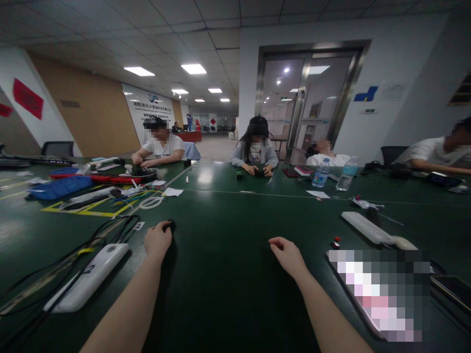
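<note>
Head view: left hand pinches a small dark object, right hand empty

Head view shows the left hand (157, 240) narrowed around a small dark object (171, 226), which sits at the hand's 1 o'clock, at the fingertips. The object is mostly hidden and too small for its long axis to be told. The left hand is plainly the nearer; the right hand (289, 257) lies well apart at 3 o'clock from it, loosely curled over the green work table (228, 287), with nothing visible in its grasp.

At the left hand's 8 o'clock lies a white power block (88, 277), tilted across the table, with black cables (93, 240) looping at 10 o'clock. From the right hand, a white power strip (364, 227) runs diagonally at 2 o'clock, a small red-topped part (335, 242) sits just before it, and a pixelated flat device (379, 294) lies at 4 o'clock.

Farther out at 11 o'clock is a blue plastic crate (61, 187) among scattered parts. At 12 o'clock, a seated co-worker (255, 152) bends over a dark item held in both hands, and two water bottles (321, 173) stand at about 1 o'clock.
</note>
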Demonstrator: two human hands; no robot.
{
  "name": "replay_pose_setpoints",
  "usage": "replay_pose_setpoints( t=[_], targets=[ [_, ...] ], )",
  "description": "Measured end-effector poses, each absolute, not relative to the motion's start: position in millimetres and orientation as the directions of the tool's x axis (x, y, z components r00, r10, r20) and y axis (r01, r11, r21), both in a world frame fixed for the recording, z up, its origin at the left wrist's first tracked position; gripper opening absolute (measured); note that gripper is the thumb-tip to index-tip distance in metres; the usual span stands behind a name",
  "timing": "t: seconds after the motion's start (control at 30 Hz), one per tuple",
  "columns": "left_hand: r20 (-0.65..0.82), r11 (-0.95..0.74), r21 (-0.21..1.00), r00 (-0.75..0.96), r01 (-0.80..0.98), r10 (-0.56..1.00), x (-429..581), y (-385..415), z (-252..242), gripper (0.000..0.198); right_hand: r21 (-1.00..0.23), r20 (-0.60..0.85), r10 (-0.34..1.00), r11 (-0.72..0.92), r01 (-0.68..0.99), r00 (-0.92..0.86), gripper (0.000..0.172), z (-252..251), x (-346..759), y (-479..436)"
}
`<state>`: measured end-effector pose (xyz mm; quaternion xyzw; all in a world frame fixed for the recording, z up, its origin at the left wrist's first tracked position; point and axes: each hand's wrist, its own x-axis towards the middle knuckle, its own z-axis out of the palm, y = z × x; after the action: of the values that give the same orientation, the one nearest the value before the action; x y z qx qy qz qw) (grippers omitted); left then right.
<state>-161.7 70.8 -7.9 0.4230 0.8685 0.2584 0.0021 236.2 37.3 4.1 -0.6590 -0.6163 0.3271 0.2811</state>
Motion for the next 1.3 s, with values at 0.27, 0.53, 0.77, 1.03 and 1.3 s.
replay_pose_setpoints(
  t=[0.27, 0.53, 0.77, 1.03, 1.3],
  targets=[
    [0.205, 0.532, 0.458, -0.667, 0.712, 0.717, -158.4, 69.1, -5.2, 0.047, -0.775, -0.089, 0.996, -0.088, 0.625, 0.030, 0.027, 2.5, 236.5, 37.6],
    [0.203, 0.476, 0.409, -0.586, 0.779, 0.784, -123.9, 68.7, 0.1, 0.047, -0.778, -0.098, 0.995, -0.094, 0.621, 0.029, 0.026, 7.5, 233.1, 35.5],
    [0.100, -0.390, 0.676, 0.446, 0.625, 0.889, -14.3, 35.3, 0.4, 0.054, -0.806, -0.023, 0.997, 0.022, 0.592, -0.067, 0.027, 10.1, 225.1, 30.3],
    [0.119, -0.396, 0.799, 0.527, 0.452, 0.842, -1.4, 25.1, -4.4, 0.054, -0.762, 0.040, 0.902, 0.306, 0.570, -0.430, 0.021, 21.7, 211.0, 14.9],
    [0.117, -0.377, 0.833, 0.537, 0.405, 0.835, -2.4, 26.8, -6.7, 0.055, -0.772, 0.060, 0.925, 0.281, 0.570, -0.375, 0.020, 24.9, 206.8, 12.7]
  ],
)
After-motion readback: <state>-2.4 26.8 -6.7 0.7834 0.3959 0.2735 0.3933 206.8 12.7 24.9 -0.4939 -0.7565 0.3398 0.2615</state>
